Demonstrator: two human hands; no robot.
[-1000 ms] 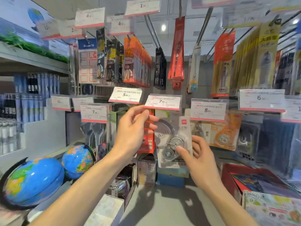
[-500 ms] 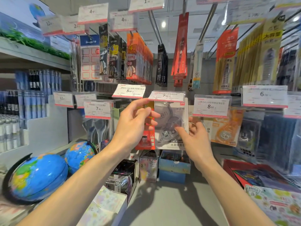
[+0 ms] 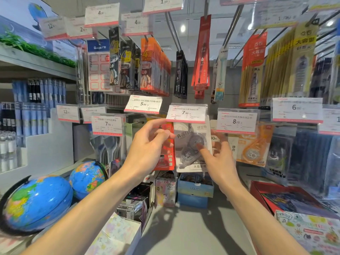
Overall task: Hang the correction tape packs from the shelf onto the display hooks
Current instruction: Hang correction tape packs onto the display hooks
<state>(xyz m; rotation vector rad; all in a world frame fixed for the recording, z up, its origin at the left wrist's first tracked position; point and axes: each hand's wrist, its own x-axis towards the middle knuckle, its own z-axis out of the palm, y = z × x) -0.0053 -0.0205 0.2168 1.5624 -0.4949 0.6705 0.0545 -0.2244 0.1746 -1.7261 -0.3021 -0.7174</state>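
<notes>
A grey-white correction tape pack (image 3: 191, 144) with a clear blister hangs upright just under the 7.90 price tag (image 3: 186, 113); its top edge and the display hook are hidden behind that tag. My left hand (image 3: 150, 144) pinches the pack's upper left corner, index finger touching the tag's lower left edge. My right hand (image 3: 219, 155) holds the pack's right side, one finger on the blister front and the others behind. Orange correction tape packs (image 3: 253, 148) hang on the neighbouring hook under the 8.00 tag. A red pack (image 3: 165, 159) hangs just left, partly behind my left hand.
Two blue globes (image 3: 36, 203) stand on the shelf at lower left. Small boxes (image 3: 195, 188) sit on the shelf below the pack, and a red box (image 3: 287, 197) lies at right. Dense rows of hanging packs and price tags (image 3: 143, 103) surround the hook above and on both sides.
Both hands rose with the grey pack, from below the 7.90 tag up to right behind it. My right hand shifted from the pack's lower edge to its right side.
</notes>
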